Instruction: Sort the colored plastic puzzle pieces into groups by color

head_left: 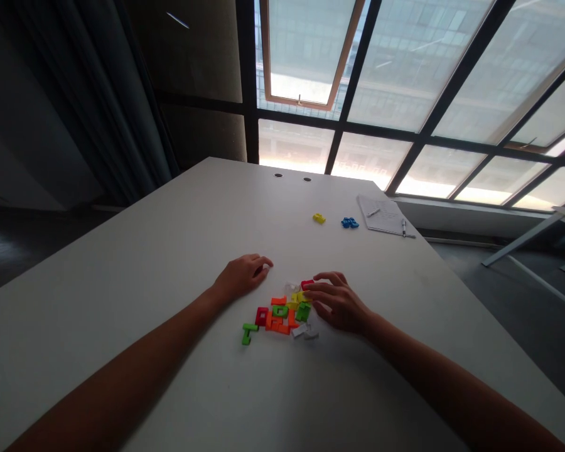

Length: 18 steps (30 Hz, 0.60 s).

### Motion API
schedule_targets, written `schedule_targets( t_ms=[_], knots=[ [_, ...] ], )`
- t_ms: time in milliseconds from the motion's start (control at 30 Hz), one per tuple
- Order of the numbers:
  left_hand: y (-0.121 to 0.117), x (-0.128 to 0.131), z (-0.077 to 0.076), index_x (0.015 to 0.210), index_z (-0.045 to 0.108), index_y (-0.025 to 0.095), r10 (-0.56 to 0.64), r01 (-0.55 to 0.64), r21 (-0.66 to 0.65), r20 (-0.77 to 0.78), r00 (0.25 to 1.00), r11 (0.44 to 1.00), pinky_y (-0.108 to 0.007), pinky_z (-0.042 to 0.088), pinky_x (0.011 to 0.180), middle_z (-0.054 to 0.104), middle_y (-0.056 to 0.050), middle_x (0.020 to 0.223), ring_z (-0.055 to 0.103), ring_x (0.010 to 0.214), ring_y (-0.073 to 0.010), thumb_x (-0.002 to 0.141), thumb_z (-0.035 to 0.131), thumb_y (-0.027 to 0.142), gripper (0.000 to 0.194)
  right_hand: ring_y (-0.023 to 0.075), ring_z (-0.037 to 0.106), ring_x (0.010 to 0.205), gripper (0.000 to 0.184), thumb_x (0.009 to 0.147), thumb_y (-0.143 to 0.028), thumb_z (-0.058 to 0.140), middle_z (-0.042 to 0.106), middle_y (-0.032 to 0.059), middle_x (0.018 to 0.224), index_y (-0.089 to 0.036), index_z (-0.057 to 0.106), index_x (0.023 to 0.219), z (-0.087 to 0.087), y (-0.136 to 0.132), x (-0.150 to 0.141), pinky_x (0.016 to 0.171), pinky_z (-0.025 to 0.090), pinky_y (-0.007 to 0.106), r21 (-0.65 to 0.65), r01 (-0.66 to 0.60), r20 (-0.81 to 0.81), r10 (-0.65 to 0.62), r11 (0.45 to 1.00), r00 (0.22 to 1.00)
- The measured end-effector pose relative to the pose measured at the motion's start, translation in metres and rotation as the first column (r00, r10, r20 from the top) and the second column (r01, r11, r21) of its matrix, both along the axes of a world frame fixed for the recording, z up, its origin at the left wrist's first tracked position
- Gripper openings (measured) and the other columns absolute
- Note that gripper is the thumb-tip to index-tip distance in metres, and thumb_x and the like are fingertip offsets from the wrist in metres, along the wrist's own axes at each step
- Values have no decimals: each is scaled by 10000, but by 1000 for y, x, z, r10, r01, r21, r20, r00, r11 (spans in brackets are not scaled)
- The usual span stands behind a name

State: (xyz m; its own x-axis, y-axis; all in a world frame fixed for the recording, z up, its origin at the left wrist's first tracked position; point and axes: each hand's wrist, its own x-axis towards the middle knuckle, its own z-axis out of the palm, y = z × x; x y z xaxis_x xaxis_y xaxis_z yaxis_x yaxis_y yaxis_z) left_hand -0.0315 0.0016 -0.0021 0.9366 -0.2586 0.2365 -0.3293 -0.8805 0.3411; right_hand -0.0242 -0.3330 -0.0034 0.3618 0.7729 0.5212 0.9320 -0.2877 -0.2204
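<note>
Our pile of coloured plastic puzzle pieces sits on the white counter, well inside its edges, the pieces touching and partly overlapping. A green L-shaped piece juts from its left end, and white pieces lie at its lower right. Our right hand is open and arched, its fingertips at the pile's right side beside a red piece and a yellow piece. Our left hand rests loosely curled just beyond the pile, gripping nothing we can see. The hands seem placed to flank the pile, leaving it within easy reach. Farther off lie a lone yellow piece, a blue piece, and a notepad with a pen.
</note>
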Motion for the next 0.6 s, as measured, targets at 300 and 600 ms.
schedule_targets(
  t_ms=[300,600],
  knots=[
    [1,1,-1,1157,765,281,-1,1,-20,1,1000,1000,-324,530,829,764,-44,1052,699,915,-212,1035,467,399,343,284,617,1314,176,1017,-237,695,773,62,1234,-306,754,1169,3,-2,1,1057,509,501,-72,0,-44,-3,997,999],
    [0,1,0,1154,757,286,17,-17,-16,-11,1000,1000,-310,504,797,759,-35,1035,693,901,-207,1028,480,382,320,263,695,1042,121,1010,-310,686,776,96,1089,-241,737,1096,1,-20,58,961,549,458,171,313,-60,-307,934,950]
  ],
)
